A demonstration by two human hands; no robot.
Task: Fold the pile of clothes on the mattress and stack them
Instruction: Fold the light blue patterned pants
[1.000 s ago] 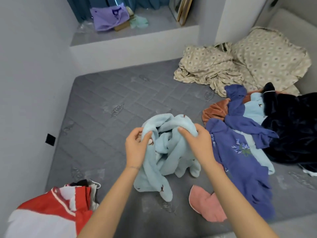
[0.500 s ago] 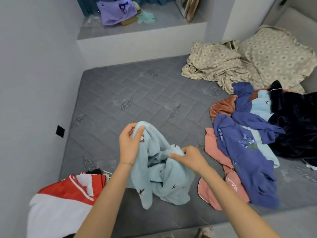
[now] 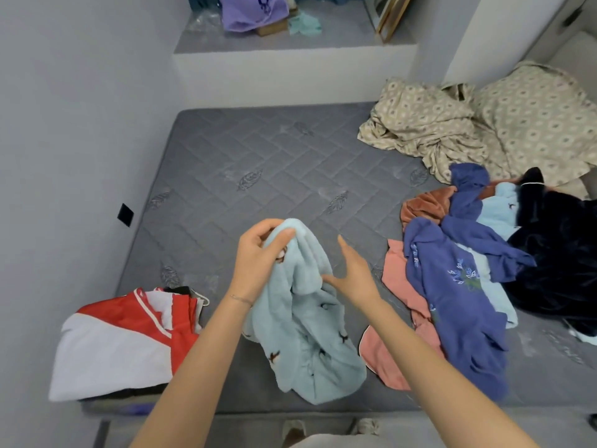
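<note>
Fleece in pale blue, a garment [image 3: 310, 334] printed with small dark shapes, hangs bunched from the left hand [image 3: 258, 260], whose fingers and thumb curl round its top edge. Its lower end slumps on the near part of the grey mattress [image 3: 258, 163]. The right hand [image 3: 353, 276] is spread beside the cloth, fingers straight and holding nothing; whether its thumb touches the fleece is unclear.

The step in hand looks like opening the piece out before folding. It would go best if the right hand found a matching corner or seam, both hands drew the cloth taut, then laid it flat on the bare mattress between the red-and-white folded garment [image 3: 122, 337] and the unsorted pile, where a blue hoodie [image 3: 452, 286] lies. Thick fleece probably needs smoothing before each fold.
</note>
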